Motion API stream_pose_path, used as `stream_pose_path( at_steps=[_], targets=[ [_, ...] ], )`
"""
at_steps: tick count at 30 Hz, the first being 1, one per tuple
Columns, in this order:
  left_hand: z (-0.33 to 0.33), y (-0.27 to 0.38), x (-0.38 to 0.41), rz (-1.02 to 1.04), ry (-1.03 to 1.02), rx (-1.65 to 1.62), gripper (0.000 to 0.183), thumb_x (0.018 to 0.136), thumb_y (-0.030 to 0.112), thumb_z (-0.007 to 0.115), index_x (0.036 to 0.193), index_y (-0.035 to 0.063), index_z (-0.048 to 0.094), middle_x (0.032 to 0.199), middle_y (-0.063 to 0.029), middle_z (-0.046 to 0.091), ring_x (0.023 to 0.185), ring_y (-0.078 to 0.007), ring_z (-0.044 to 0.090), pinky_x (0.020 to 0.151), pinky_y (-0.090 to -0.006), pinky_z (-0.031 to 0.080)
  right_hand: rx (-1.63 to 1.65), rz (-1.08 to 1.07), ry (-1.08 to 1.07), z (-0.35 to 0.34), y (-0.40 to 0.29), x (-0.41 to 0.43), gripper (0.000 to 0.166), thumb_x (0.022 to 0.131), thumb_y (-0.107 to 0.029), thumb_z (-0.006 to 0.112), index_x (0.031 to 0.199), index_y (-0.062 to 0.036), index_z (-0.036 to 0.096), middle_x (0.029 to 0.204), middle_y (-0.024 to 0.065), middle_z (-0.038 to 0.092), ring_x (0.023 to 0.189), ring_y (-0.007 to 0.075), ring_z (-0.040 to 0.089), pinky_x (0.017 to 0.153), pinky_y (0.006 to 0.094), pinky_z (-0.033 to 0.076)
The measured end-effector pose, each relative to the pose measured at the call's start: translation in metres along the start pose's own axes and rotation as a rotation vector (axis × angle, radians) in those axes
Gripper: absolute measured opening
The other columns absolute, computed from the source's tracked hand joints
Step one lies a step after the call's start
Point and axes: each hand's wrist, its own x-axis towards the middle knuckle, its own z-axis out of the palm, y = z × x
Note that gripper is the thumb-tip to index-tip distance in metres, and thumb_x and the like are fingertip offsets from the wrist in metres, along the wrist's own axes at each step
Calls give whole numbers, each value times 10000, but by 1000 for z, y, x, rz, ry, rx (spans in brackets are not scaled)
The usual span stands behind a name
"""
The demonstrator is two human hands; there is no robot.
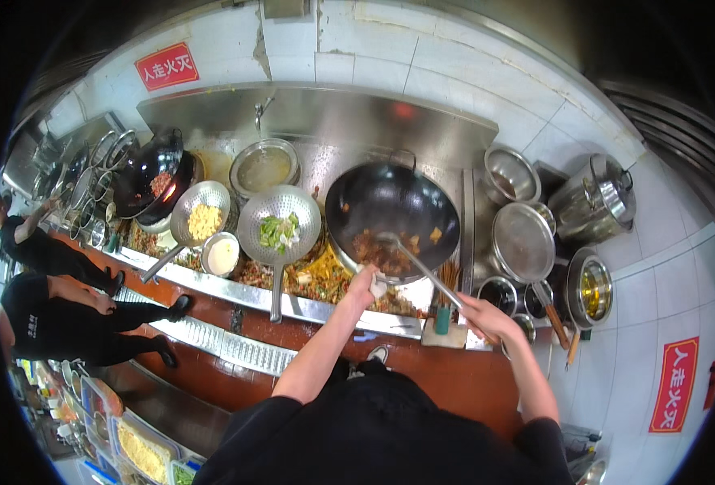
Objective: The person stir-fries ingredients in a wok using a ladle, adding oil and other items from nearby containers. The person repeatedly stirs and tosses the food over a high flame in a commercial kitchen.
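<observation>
A large black wok (pixel 394 194) stands before me, tilted towards me, with browned food (pixel 388 254) and some yellowish pieces in its lower part. My left hand (pixel 366 285) grips the wok's near rim through a pale cloth (pixel 379 287). In my right hand (pixel 485 316) is the long metal handle of a cooking ladle (pixel 421 265), whose bowl rests among the food. Left of the wok, a perforated metal strainer (pixel 279 212) holds chopped green vegetables. Another strainer (pixel 178 224) holds yellow cubes, beside a bowl of pale liquid (pixel 220 254).
Food scraps (pixel 333 285) litter the stove's near strip. On the right stand a fine-mesh strainer (pixel 523 242), a steel bowl (pixel 512 173), a lidded pot (pixel 597 200) and a bowl of yellow oil (pixel 594 291). Two people (pixel 60 315) in black are at the left, near another wok (pixel 148 176).
</observation>
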Motion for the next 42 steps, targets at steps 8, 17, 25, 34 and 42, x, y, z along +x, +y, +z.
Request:
stream_pose_path(
  at_steps=[8,17,25,34,42],
  targets=[
    [-4,-43,-141,119,140,80,133,861,15,473,971,17,548,894,-94,608,789,-230,633,718,-387,552,302,-194,248,50,4,-22,506,961,-155,479,1448,-151,339,568,4,441,398,90,399,364,248,334],
    [-7,-36,-45,154,11,103,96,861,127,549,946,82,552,842,-39,581,700,-162,576,642,-298,491,145,-84,321,62,41,40,533,954,-163,496,1454,-112,317,579,-2,435,437,87,409,404,251,366],
    [23,-15,-90,241,222,85,87,805,70,544,875,20,536,692,-64,544,565,-172,550,499,-331,476,189,17,338,27,20,-85,555,906,-66,525,1436,-138,376,604,-10,436,470,62,402,399,234,351],
    [-14,7,38,70,39,51,44,813,52,518,844,68,544,712,-70,553,620,-206,569,547,-363,499,-241,-190,626,23,13,100,527,898,-170,575,1401,-139,419,721,121,650,630,221,613,616,345,484],
    [-13,-1,33,123,124,43,74,786,22,509,774,88,541,711,-56,549,619,-188,554,548,-343,474,-17,-117,85,31,-6,63,531,930,-135,532,1436,-178,378,525,-8,441,403,77,391,403,234,353]
  ],
)
